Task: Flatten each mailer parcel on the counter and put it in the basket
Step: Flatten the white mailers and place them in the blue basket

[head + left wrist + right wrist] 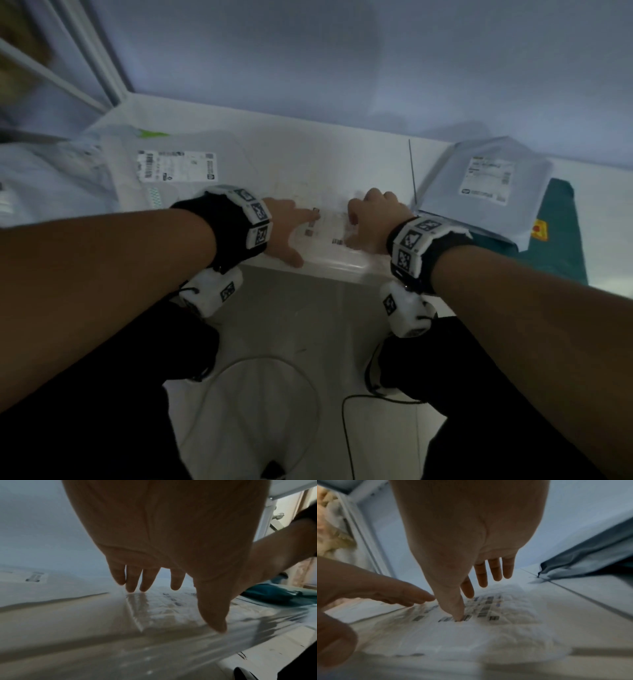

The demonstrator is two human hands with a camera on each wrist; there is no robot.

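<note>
A pale, see-through mailer parcel [330, 236] with a printed label lies at the counter's [308, 161] front edge, between my hands. My left hand [289, 231] lies on its left part with straight, spread fingers [132, 582] touching the film. On the right part rests my right hand [371, 222], thumb tip [457, 614] pressing down into the label and the other fingers extended above the parcel [471, 639]. Neither hand grips it. The picture is blurred.
A grey mailer [486, 185] lies at the right on a teal thing [561, 240]; I cannot tell whether that is the basket. Another pale mailer with a white label [178, 168] lies at the left. A wall closes the back. Cables hang below the counter edge.
</note>
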